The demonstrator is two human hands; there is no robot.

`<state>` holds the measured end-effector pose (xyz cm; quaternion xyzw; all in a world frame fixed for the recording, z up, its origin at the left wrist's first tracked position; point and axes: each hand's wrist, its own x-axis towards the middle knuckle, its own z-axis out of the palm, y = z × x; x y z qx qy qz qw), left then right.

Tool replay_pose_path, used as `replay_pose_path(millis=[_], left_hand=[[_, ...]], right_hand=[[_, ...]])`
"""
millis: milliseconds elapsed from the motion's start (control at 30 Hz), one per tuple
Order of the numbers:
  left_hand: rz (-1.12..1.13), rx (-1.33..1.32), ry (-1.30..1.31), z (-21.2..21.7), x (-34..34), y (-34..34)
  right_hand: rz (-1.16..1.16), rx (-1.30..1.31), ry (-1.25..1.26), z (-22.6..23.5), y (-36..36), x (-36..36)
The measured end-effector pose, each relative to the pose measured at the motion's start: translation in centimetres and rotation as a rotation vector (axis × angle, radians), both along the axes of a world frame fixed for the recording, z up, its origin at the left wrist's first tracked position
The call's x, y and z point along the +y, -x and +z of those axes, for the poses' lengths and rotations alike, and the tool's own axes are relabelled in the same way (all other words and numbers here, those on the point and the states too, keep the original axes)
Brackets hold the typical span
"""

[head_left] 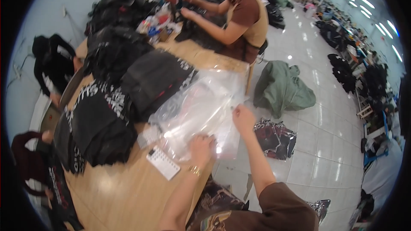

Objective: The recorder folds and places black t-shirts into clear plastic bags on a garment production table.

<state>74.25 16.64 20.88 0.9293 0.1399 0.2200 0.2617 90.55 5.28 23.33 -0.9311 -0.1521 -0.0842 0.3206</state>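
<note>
My left hand [201, 144] presses down on the near edge of a stack of clear plastic bags [201, 105] lying at the wooden table's edge. A gold bracelet circles that wrist. My right hand [243, 117] pinches the right side of the top bag, fingers closed on the film. Folded black printed garments [102, 124] lie in piles just left of the bags. A small white card with dark print [163, 162] rests on the wood beside my left hand.
A wooden table [124, 192] runs away from me. A seated person in a brown top [239, 17] works at its far end among black clothes. Other people stand left. A green garment [282, 87] and a bagged dark garment [274, 139] lie on the tiled floor.
</note>
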Motion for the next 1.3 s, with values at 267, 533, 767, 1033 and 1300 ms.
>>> replay_pose_path(millis=[267, 533, 767, 1033, 1300], left_hand=[[0.198, 0.235, 0.631, 6.6, 4.4, -2.8], [0.146, 0.174, 0.578, 9.5, 7.3, -4.6], [-0.126, 0.375, 0.924, 10.0, 7.7, -3.8], [0.039, 0.162, 0.940, 10.3, 6.4, -4.1], [-0.070, 0.142, 1.127, 9.7, 6.9, -4.2]], right_hand=[[0.167, 0.368, -0.630, -5.3, 0.8, 1.4], [0.239, 0.440, -0.602, -3.0, -0.7, 3.5], [0.150, 1.185, -1.325, -2.9, -0.5, 2.8], [0.110, 0.818, -0.955, -1.4, -0.5, 2.6], [-0.002, 0.972, -1.184, 1.5, 0.1, 3.6]])
